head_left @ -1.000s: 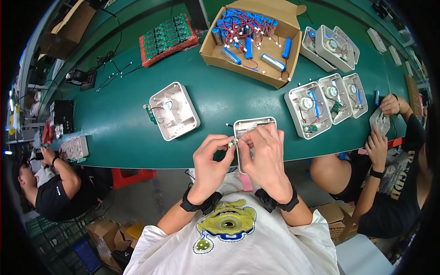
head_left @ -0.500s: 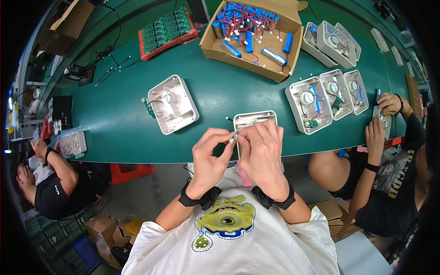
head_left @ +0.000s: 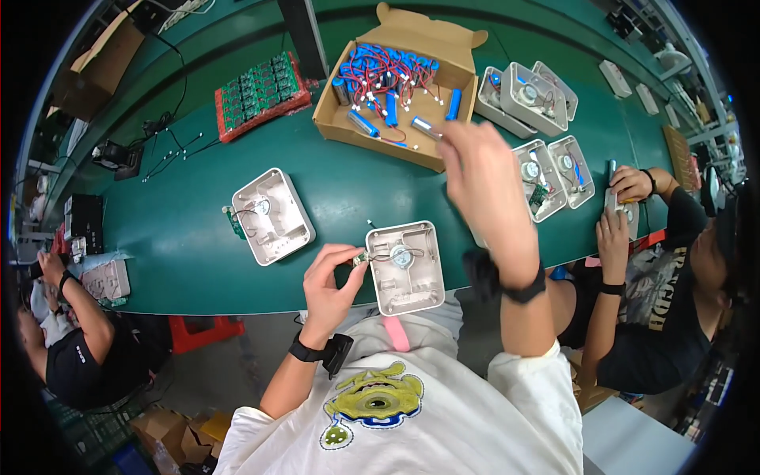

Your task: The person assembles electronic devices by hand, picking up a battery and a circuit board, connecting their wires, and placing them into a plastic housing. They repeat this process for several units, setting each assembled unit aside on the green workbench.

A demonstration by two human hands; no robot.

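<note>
My left hand [head_left: 326,289] pinches a small green circuit board [head_left: 361,259] between thumb and fingers at the left side of a white plastic housing [head_left: 424,285]. Dark wires run from the board to a round speaker [head_left: 402,256] inside this housing, which lies open side up at the table's front edge. My right hand [head_left: 484,178] is stretched out to the near right corner of a cardboard box [head_left: 378,147] of blue cylindrical batteries. Its fingertips are beside a loose battery [head_left: 423,124]. Blur and the hand's own back hide whether they grip it.
Another white housing [head_left: 302,228] with a board hanging out stands to the left. Green boards [head_left: 260,93] lie on red wrap behind it. More housings [head_left: 570,190] stand at the right, some stacked [head_left: 546,119]. Co-workers sit on both sides; one person's hands [head_left: 621,210] work at the right.
My right hand has left the housing and reached forward to the battery box. My left hand still pinches the board. The housing's inside and speaker now show; the whole view has shifted.
</note>
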